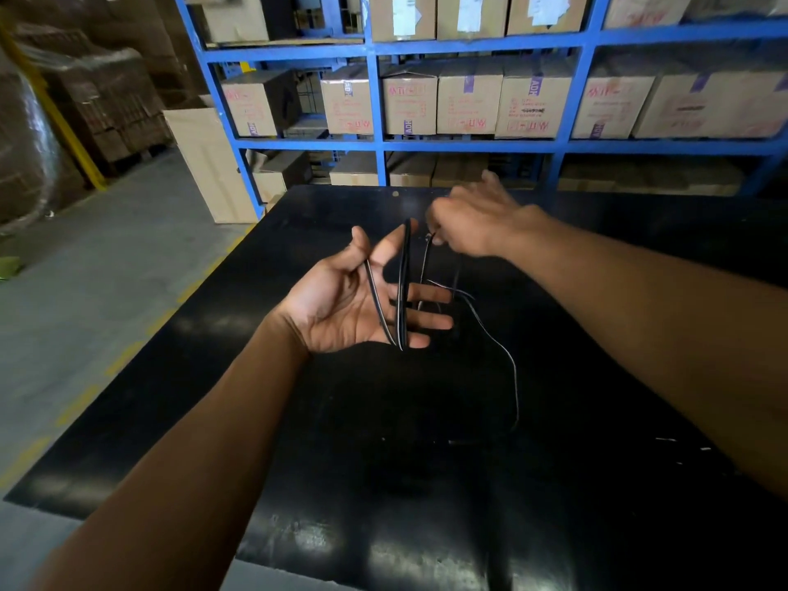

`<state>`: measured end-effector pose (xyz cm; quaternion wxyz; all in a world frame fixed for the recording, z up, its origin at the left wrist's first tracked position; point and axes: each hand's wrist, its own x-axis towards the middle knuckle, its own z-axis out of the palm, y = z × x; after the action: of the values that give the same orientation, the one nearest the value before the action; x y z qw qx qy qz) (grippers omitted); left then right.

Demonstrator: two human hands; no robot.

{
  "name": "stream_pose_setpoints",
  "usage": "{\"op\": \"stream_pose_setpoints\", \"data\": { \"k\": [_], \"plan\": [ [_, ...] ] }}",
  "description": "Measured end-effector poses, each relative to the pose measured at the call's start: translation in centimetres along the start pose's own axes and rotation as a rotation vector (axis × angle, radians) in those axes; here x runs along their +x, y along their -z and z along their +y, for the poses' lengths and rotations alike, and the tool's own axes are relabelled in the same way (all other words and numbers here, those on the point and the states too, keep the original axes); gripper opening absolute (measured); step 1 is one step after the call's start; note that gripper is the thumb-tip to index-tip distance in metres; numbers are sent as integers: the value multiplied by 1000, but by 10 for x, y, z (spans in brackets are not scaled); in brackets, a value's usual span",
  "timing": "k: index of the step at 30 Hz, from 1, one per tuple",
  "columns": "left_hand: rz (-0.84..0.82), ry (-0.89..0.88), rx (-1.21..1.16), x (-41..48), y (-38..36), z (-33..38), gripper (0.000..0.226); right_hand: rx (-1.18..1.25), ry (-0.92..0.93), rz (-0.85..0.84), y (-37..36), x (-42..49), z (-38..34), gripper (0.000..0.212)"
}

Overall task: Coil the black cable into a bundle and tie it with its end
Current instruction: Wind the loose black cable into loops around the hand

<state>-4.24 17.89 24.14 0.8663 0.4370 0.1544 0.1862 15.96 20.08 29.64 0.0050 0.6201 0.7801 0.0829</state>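
- Left hand [345, 305] is held palm up above the black surface [426, 462], its grip wide, fingers spread.
- The black cable [402, 287] runs in loops across those spread fingers, one strand by the thumb and another over the middle of the fingers.
- Right hand [473, 223], blurred, pinches a strand of the cable just beyond the left fingertips, its grip narrow.
- A loose length trails down to the right onto the surface.
- Blue shelving [375, 100] with cardboard boxes [469, 100] stands behind.

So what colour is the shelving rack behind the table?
Blue; the shelving rack shows clearly in the head view, holding cardboard boxes.
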Motion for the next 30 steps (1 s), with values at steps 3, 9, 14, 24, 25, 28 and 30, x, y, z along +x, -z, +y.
{"op": "stream_pose_setpoints", "data": {
  "k": [3,9,14,24,25,28,30],
  "plan": [
    [-31,19,32,0,-6,0,60,-57,5,40,21,7,6,8],
    [-29,55,78,8,-16,-4,61,-118,-1,73,46,10,14,15],
    [36,67,101,15,-12,-4,61,-161,4,115,59,5,9,5],
    [238,83,72,32,-2,-7,61,-174,-9,147,60,-4,4,6],
    [249,82,64,34,-2,-7,60,-156,-17,148,61,-6,3,6],
    [291,76,30,38,3,-8,59,-66,-22,157,62,-15,-5,6],
    [310,49,0,42,6,-7,57,19,-2,167,61,-25,-15,6]
  ]
}}
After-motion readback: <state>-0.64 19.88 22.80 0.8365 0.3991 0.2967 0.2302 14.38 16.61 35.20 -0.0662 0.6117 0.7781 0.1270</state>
